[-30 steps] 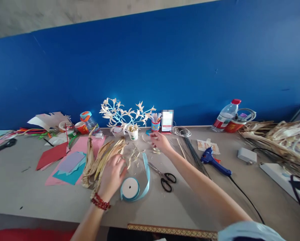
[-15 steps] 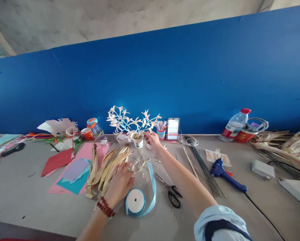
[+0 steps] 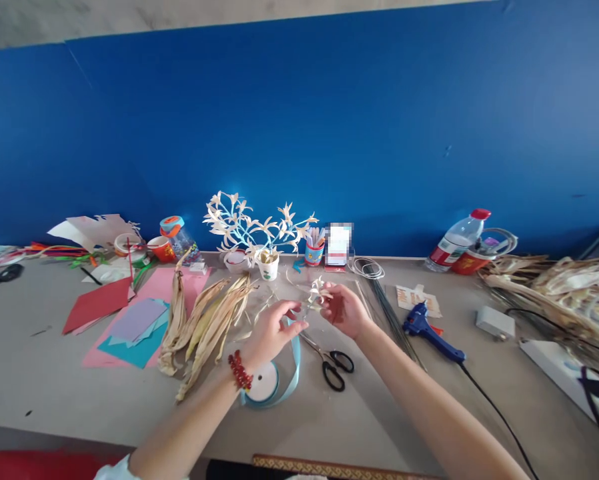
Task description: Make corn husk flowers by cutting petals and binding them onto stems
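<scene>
cream star-petalled husk-like flower is pinched by right hand fingers above grey desk, between front and back edges, likely leaving petals free, left hand thumb and fingers apart beside it.

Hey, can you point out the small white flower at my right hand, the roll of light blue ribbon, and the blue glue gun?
White flower (image 3: 317, 289): head view, on its petals.
Ribbon roll (image 3: 265, 387): head view, on the white face of its spool.
Glue gun (image 3: 438, 339): head view, on its blue handle.

Blue partition, possibly concrete wall
</scene>
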`<state>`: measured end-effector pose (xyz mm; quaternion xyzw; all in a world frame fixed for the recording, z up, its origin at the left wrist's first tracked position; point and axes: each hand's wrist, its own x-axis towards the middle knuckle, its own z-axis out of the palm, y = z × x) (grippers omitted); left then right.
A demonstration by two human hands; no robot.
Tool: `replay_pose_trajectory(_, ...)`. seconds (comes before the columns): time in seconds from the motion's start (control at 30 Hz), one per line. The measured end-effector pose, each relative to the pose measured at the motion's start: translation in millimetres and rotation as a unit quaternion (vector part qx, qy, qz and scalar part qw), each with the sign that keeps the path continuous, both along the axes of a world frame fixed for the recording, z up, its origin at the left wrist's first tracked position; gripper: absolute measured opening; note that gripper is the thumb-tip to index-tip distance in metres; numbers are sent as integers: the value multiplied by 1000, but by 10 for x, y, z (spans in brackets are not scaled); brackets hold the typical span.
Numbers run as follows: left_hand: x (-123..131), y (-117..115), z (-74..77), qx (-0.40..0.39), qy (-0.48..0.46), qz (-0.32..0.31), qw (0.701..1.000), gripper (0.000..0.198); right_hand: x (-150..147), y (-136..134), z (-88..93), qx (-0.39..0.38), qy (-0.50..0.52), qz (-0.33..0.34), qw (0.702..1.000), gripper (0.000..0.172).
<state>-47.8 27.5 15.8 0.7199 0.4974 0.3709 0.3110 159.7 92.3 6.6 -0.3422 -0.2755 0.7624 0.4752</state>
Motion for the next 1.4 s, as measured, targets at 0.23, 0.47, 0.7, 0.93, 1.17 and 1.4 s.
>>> replay_pose_trajectory(0.23,241,133,-69,-15,-20,36,999,17,-71,-83,-42,0,-14,39,999,21)
replay_pose_trajectory(0.47,167,174,-264,9,-41,73,996,15,-132,-65,-107,33,-59,73,995,26)
replay_pose_trajectory(0.7,177,354,-276,-26,42,47,998,16,-6,78,-149,114,-221,12,969,31)
replay_pose_trajectory(0.93,191,773,-345,-34,151,116,981,15,293,28,-372,211,-420,-74,879,24)
replay_pose_trajectory(1.17,269,955,-373,-11,258,159,953,18,406,-35,-557,244,-518,-47,818,23)
replay_pose_trajectory(1.4,221,950,-381,38,310,146,939,17,393,-75,-515,256,-537,-24,803,24)
